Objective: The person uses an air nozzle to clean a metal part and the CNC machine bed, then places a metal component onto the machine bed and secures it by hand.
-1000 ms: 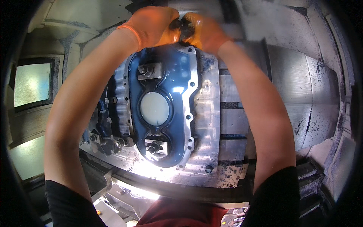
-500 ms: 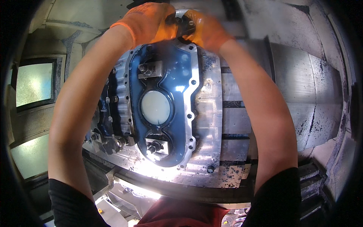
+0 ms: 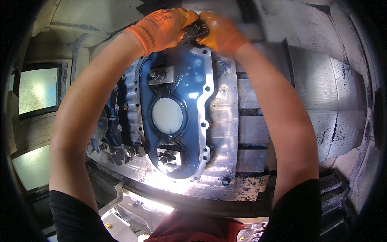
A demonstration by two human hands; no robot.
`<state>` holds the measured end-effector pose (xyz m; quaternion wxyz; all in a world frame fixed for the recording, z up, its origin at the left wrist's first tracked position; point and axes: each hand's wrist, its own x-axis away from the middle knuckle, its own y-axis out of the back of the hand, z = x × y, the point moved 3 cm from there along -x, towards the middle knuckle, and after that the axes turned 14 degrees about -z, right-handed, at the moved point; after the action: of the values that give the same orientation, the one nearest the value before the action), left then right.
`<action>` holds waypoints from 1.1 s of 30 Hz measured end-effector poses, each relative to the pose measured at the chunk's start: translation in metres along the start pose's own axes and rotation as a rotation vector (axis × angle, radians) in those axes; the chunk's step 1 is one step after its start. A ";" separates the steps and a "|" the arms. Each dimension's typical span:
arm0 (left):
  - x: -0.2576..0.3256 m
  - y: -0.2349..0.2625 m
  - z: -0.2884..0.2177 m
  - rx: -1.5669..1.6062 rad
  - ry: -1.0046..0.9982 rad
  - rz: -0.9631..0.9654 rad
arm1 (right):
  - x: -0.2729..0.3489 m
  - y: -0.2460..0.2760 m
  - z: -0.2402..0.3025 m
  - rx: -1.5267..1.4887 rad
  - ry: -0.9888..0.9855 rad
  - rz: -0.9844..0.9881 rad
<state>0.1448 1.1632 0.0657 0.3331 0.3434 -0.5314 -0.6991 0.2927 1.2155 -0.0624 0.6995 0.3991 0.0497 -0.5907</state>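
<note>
1. At nine o'clock, at the far left of the view, a pale window pane [image 3: 38, 89] is seen set in the dark machine wall.
2. From seven o'clock a bare forearm under a black sleeve is carried up toward twelve o'clock, ending in the left hand [image 3: 163, 28], which is covered by an orange glove.
3. The left hand is seen closed, its fingers curled around the left end of a small dark tool [image 3: 196, 30] held at the upper edge of the casting.
4. At the centre a blue metal housing [image 3: 189, 80] is seen lying on a grey fixture plate [image 3: 225, 133]; its machined rim is bright and dotted with bolt holes.
5. A round pale opening [image 3: 167, 115] is seen in the middle of the housing, with one clamp block [image 3: 162, 76] at its twelve o'clock and another clamp block [image 3: 171, 156] at its six o'clock.
6. The dark tool is located at twelve o'clock of the housing, touching or just above its top rim; which of the two cannot be told.
7. The right hand [image 3: 221, 34], also gloved in orange, is closed on the right end of the tool, touching the left hand.
8. At three o'clock the slotted grey machine table [image 3: 258, 129] and ribbed metal covers [image 3: 318, 88] are seen
</note>
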 end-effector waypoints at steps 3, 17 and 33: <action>0.003 -0.007 0.002 -0.006 -0.004 0.038 | -0.001 0.003 0.006 -0.045 -0.027 0.042; -0.004 0.008 0.001 0.045 0.167 0.020 | 0.004 0.000 0.000 -0.033 0.042 -0.050; -0.012 0.018 -0.006 0.118 -0.009 -0.101 | -0.006 0.001 -0.008 -0.150 -0.043 0.087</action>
<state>0.1582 1.1659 0.0831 0.2741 0.3860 -0.5551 -0.6839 0.2955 1.2253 -0.0641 0.7533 0.3344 0.0615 -0.5630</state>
